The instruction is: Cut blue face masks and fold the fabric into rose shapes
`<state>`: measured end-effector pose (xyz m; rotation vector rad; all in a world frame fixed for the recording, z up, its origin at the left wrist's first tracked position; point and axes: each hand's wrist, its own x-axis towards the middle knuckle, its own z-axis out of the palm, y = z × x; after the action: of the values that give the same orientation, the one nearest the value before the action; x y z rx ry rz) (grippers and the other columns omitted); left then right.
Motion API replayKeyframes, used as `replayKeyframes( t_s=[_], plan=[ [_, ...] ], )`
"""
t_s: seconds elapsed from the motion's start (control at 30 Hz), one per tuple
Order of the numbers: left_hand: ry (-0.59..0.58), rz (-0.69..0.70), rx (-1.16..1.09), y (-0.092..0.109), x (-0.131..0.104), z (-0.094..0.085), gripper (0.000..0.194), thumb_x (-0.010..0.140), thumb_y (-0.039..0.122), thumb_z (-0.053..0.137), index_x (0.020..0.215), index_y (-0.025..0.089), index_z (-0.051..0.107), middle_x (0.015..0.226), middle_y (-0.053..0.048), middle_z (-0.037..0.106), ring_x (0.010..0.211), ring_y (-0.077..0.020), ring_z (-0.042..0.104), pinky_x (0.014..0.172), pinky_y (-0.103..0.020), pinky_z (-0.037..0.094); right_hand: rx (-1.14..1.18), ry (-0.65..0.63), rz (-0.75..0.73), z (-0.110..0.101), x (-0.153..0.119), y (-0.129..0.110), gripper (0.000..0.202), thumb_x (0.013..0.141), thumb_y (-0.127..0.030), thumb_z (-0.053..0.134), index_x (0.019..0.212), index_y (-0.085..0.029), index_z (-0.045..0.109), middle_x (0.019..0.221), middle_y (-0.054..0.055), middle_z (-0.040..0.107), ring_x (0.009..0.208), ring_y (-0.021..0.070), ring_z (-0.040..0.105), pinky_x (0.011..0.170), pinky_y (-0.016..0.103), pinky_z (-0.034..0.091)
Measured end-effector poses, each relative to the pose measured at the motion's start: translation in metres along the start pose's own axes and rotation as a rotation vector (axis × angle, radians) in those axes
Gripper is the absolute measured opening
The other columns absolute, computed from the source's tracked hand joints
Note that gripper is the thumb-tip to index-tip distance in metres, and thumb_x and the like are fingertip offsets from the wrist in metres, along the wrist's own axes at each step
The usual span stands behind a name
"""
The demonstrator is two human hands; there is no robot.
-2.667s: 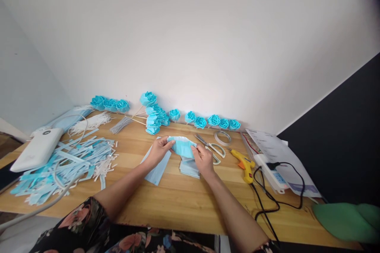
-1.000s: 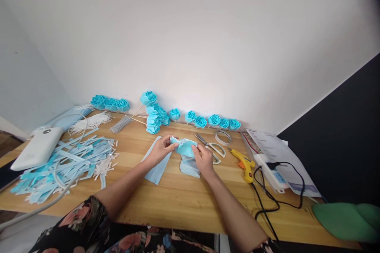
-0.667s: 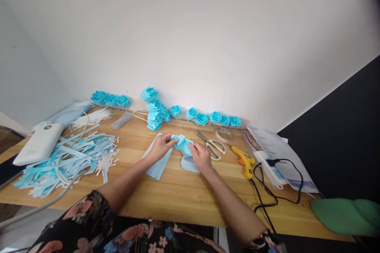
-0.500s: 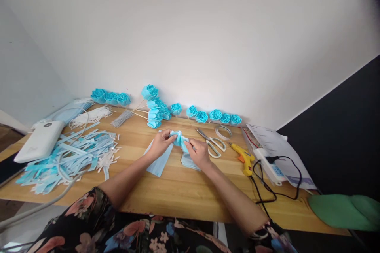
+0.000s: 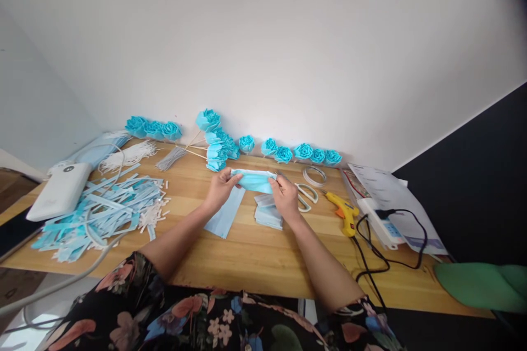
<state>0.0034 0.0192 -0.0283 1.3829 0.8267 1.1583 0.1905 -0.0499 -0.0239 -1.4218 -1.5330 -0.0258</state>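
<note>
A light blue strip of face-mask fabric (image 5: 254,181) with a white edge is stretched between both hands above the table. My left hand (image 5: 222,189) pinches its left end, thumb on top. At the other end, my right hand (image 5: 285,194) is closed on the strip in the same way. Below my left hand lies a long pale blue fabric strip (image 5: 224,218). Beneath my right hand rests a small stack of pale blue fabric pieces (image 5: 268,213). White-handled scissors (image 5: 308,193) lie beside my right hand, their blades partly hidden by it.
Blue fabric flowers (image 5: 218,145) line the wall, some on sticks. To the left are a heap of blue offcuts (image 5: 102,208) and a white power bank (image 5: 60,192). A yellow glue gun (image 5: 343,211), wire coil (image 5: 314,175) and power strip (image 5: 381,225) with cords lie right.
The fabric was bunched between my fingers; now it is drawn out flat. My hands have moved apart and slightly farther from me. The view has shifted a little.
</note>
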Motion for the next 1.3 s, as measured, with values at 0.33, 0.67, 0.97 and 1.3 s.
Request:
replayKeyframes(
  t_s=[0.33, 0.67, 0.97, 1.3],
  plan=[
    [0.003, -0.022, -0.009, 0.001, -0.003, 0.0, 0.039, 0.074, 0.05, 0.072, 0.066, 0.016, 0.055, 0.057, 0.003, 0.054, 0.05, -0.0092, 0.052, 0.051, -0.023, 0.043, 0.01, 0.018, -0.029, 0.0, -0.007, -0.002, 0.04, 0.093, -0.031, 0.052, 0.058, -0.021, 0.033, 0.051, -0.007, 0.03, 0.049, 0.0088, 0.032, 0.052, 0.025, 0.027],
    [0.02, -0.025, -0.005, 0.001, -0.002, -0.001, 0.04, 0.073, 0.051, 0.073, 0.068, 0.016, 0.055, 0.058, 0.004, 0.054, 0.046, -0.0083, 0.051, 0.046, -0.022, 0.042, 0.006, 0.001, 0.0, 0.0, -0.007, -0.007, 0.04, 0.093, -0.034, 0.05, 0.058, -0.022, 0.034, 0.051, -0.006, 0.033, 0.051, 0.0097, 0.031, 0.053, 0.026, 0.028],
    [0.019, -0.006, 0.008, 0.001, -0.001, -0.002, 0.042, 0.074, 0.053, 0.072, 0.068, 0.015, 0.056, 0.057, 0.004, 0.051, 0.046, -0.008, 0.049, 0.045, -0.022, 0.042, 0.01, 0.001, -0.022, 0.001, -0.008, -0.006, 0.04, 0.094, -0.033, 0.05, 0.059, -0.022, 0.035, 0.051, -0.005, 0.035, 0.05, 0.0093, 0.031, 0.053, 0.025, 0.028],
    [-0.011, 0.069, 0.032, 0.002, 0.0, -0.003, 0.041, 0.079, 0.054, 0.068, 0.071, 0.016, 0.055, 0.059, 0.004, 0.052, 0.048, -0.0091, 0.055, 0.049, -0.022, 0.043, 0.025, 0.042, 0.023, -0.003, -0.004, -0.007, 0.036, 0.094, -0.037, 0.05, 0.063, -0.02, 0.045, 0.053, -0.005, 0.035, 0.052, 0.0094, 0.033, 0.054, 0.024, 0.029]
  ],
)
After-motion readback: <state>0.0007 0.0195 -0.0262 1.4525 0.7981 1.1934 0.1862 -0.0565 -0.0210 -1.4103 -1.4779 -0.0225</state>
